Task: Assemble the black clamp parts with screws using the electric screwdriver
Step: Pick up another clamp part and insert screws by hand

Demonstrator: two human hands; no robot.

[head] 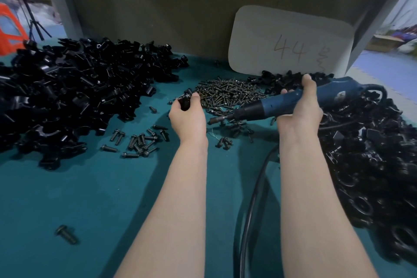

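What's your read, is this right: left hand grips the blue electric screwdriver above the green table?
Wrong hand: the head view shows the right hand gripping the blue electric screwdriver above the green table; the left hand holds a black clamp part.

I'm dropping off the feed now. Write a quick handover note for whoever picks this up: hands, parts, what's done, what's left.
Left hand grips a black clamp part over the table.
Right hand holds the electric screwdriver, with the bit aimed toward the left hand but not on the part.
Small screws are piled beyond the hands, bigger bolts lie scattered near left, and loose clamp parts are heaped far left. Whether the black heap at right is assembled, I cannot tell.
Done: part and tool in hand.
Left: probably seat a screw, drive it, and repeat through the pile.
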